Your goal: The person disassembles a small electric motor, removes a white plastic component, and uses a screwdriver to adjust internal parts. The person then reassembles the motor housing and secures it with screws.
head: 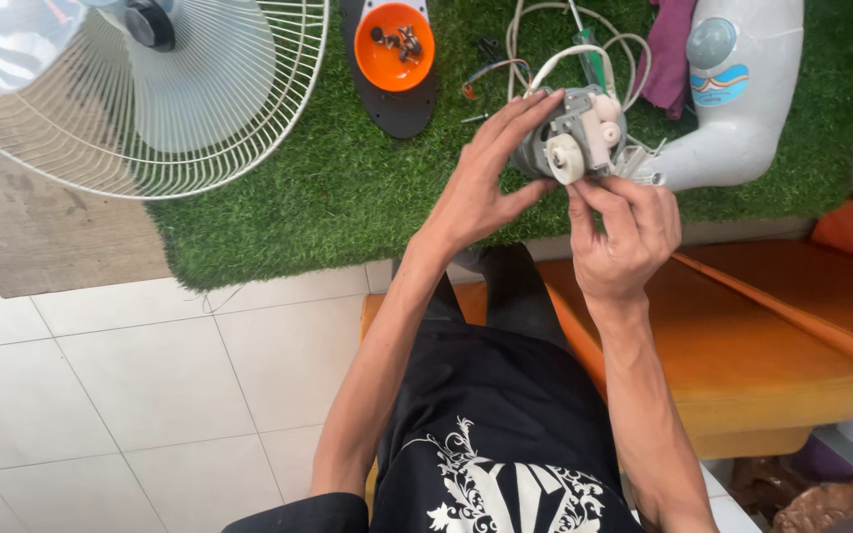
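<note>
left grip: left hand (481, 188) wraps the fan motor (570, 133) from its 9 o'clock side, fingers laid over the top, thumb under, pressed on the housing.
right grip: right hand (624, 232) comes up from 6 o'clock, thumb and forefinger pinching at the base of the white gear knob (566, 158) on the motor's face.
motor: held in the air above the green turf mat (328, 197), not resting on anything; white cable (545, 69) loops away at 12 o'clock.
step: judged as work on the motor's small front parts, with 1 hand steadying and 1 hand working.
next move: likely calls for a firm hold by the left hand and a fine twist or pull by the right.
around: white fan body (742, 109) at 3 o'clock, orange dish of screws (394, 44) at 10 o'clock, wire fan guard (150, 99) far at 9 o'clock, orange cushion (742, 345) at 5 o'clock.
</note>
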